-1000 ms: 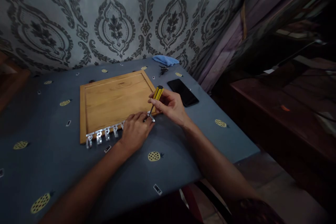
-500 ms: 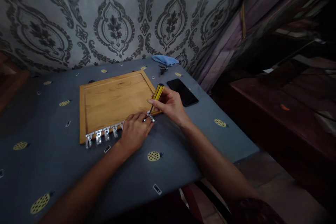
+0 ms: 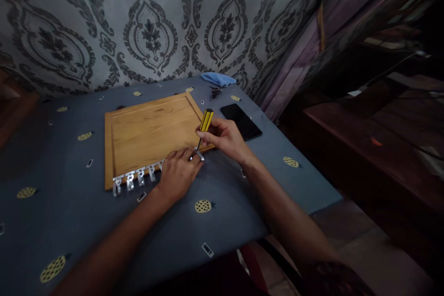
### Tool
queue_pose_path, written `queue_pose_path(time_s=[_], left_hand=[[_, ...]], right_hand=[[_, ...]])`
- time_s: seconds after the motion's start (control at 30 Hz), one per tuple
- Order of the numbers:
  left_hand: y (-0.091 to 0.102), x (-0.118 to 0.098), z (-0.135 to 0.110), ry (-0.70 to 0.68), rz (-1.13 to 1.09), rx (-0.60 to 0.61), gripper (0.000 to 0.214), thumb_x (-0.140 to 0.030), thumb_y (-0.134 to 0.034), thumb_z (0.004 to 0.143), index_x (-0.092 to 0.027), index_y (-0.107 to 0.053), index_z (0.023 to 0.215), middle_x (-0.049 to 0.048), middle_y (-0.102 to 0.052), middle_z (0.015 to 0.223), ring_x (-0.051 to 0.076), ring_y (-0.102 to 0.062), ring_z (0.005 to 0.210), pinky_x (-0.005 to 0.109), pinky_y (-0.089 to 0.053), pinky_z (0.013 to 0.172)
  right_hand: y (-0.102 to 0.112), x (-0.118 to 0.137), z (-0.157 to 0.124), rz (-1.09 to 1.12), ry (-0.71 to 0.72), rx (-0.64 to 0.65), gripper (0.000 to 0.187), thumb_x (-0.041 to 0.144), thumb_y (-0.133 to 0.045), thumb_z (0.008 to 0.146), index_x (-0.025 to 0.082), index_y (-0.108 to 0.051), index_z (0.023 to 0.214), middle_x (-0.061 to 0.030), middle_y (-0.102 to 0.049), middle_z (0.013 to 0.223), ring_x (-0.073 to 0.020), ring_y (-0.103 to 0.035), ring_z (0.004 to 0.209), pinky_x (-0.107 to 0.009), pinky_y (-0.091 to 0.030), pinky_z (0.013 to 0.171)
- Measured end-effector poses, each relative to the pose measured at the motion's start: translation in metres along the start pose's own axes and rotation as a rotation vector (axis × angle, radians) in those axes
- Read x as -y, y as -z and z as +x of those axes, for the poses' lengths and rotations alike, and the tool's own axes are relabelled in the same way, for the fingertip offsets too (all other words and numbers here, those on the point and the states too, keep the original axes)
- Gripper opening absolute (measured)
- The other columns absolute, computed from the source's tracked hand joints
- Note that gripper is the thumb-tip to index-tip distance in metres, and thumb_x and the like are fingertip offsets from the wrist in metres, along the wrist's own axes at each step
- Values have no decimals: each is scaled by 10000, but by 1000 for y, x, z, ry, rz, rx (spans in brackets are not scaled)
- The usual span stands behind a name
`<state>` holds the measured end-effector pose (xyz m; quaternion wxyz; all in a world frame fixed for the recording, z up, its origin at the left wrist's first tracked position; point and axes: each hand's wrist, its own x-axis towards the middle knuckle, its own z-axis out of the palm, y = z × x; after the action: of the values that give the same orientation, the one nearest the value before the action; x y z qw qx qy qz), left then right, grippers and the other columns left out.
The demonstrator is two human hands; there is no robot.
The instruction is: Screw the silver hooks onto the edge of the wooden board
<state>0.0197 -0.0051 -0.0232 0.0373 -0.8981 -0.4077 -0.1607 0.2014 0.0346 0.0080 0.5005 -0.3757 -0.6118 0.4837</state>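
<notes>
At board (image 3: 149, 129) near edge | right hand (image 3: 227, 138) grips screwdriver (image 3: 206, 120) | left hand (image 3: 178, 173) holds hook rail (image 3: 138, 176)

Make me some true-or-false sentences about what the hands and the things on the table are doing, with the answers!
1. The right hand holds a yellow-handled screwdriver. True.
2. The phone lies on the table, right of the wooden board. True.
3. The left hand holds the phone. False: it holds the metal hook rail at the board's near edge.
4. The blue cloth lies on the board. False: it lies behind it, near the wall.
</notes>
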Motion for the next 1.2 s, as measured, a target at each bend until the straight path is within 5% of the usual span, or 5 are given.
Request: queue_pose_path(time_s=[0.5, 0.8, 1.2], left_hand=[[-1, 1, 0, -10, 2, -12, 206, -294, -613, 1023, -173, -767, 1085, 121, -782, 1192, 282, -746, 1075, 444, -574, 916], [-5, 3, -2, -24, 7, -60, 193, -295, -627, 1013, -176, -764, 1080, 120, -786, 1183, 276, -742, 1072, 424, -570, 903], [4, -1, 1, 27, -12, 27, 199, -281, -622, 1011, -183, -763, 1111, 125, -769, 1264, 294, -735, 1128, 449, -568, 949]], right_hand=[[0, 0, -1, -34, -30, 63, 459, 609, -824, 810, 190, -661, 902, 4, -695, 681, -140, -647, 605, -278, -545, 614], [-9, -8, -1, -44, -23, -35, 476, 574, -858, 774, 229, -534, 816, 46, -596, 655, -115, -588, 537, -258, -481, 521], [-20, -12, 0, -23, 29, -136, 541, 576, -883, 726, 252, -451, 756, 71, -526, 612, -115, -544, 486, -264, -427, 479]])
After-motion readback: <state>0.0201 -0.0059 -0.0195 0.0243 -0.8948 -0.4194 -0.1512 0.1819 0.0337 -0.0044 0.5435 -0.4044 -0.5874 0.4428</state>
